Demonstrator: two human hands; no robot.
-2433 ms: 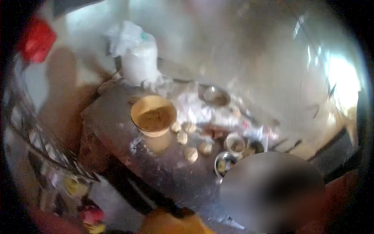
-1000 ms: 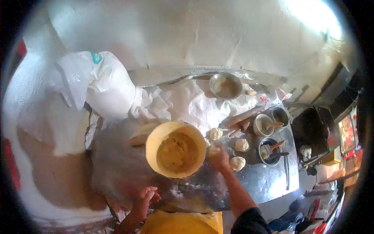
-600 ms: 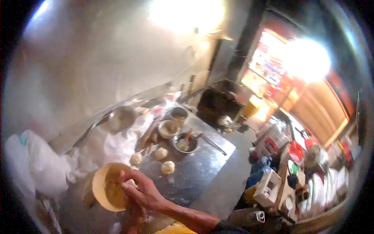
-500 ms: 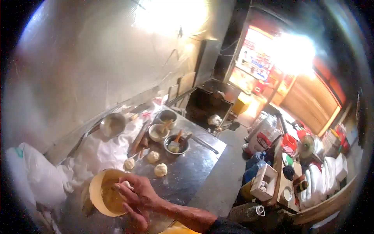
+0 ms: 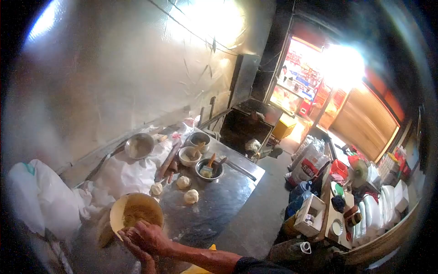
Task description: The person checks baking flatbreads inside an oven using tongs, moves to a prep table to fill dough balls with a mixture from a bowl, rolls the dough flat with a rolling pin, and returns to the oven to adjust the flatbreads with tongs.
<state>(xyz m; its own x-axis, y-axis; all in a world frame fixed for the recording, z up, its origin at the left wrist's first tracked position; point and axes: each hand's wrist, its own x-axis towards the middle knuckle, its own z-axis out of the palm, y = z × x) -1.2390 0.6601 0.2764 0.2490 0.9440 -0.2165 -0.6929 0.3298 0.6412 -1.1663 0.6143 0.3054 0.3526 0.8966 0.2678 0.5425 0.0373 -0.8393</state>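
Note:
My right hand (image 5: 150,238) is closed at the near rim of a cream-coloured bowl (image 5: 160,211) that holds a crumbly brown filling (image 5: 139,213). Beneath it, my left hand (image 5: 137,252) is cupped against it, partly covered. The hands press together; the small white lump of dough seen between them a moment ago is now hidden by the fingers. Beyond the bowl, three dough balls lie on the metal table: one (image 5: 156,189) by the cloth, another (image 5: 184,182) behind, and a third (image 5: 191,196) to the right.
Farther back stand a dark bowl (image 5: 220,174) with brushes, a white bowl (image 5: 186,160), a metal bowl (image 5: 199,136) and a rolling pin (image 5: 168,162). A white cloth (image 5: 130,173) and a metal basin (image 5: 139,145) are by the wall. Crowded shelving (image 5: 326,226) lines the right.
My hands have moved down and slightly left to the bowl's near rim, turning inward so the white lump no longer shows. More of the filling is visible. The camera view has shifted slightly.

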